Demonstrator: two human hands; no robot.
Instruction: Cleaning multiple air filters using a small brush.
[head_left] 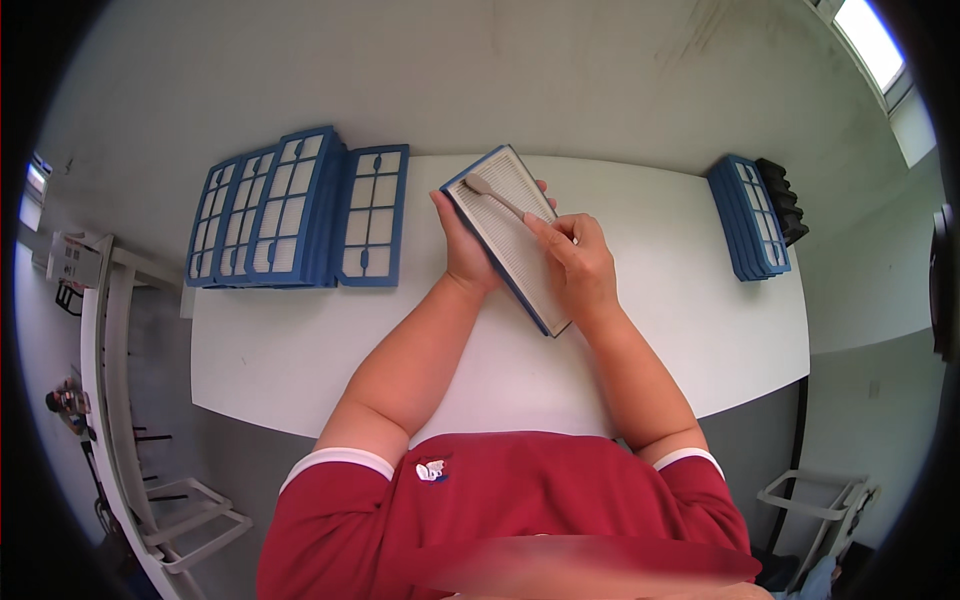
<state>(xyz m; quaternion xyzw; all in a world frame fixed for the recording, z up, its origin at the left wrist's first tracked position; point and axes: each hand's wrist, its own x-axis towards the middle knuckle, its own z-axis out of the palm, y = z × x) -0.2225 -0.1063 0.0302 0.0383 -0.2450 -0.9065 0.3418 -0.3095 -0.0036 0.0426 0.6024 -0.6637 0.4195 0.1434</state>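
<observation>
A rectangular pleated filter [515, 245] with a blue frame is held tilted above the table, its pale pleats facing up. My left hand [468, 245] grips it from beneath, the thumb along its left edge and fingertips showing past the right edge. In my right hand [582, 265] is a small grey brush [497, 198], pinched by the handle with the index finger stretched along it. The brush head rests at the upper left corner of the pleats, where dark bristles partly show.
Stacks of blue-framed filters [290, 205] stand at the table's far left, with a lower filter pile [372, 215] beside them. Another filter stack [750, 215] is at the far right, next to a black ridged object [782, 200]. The white table [270, 345] meets a grey wall behind.
</observation>
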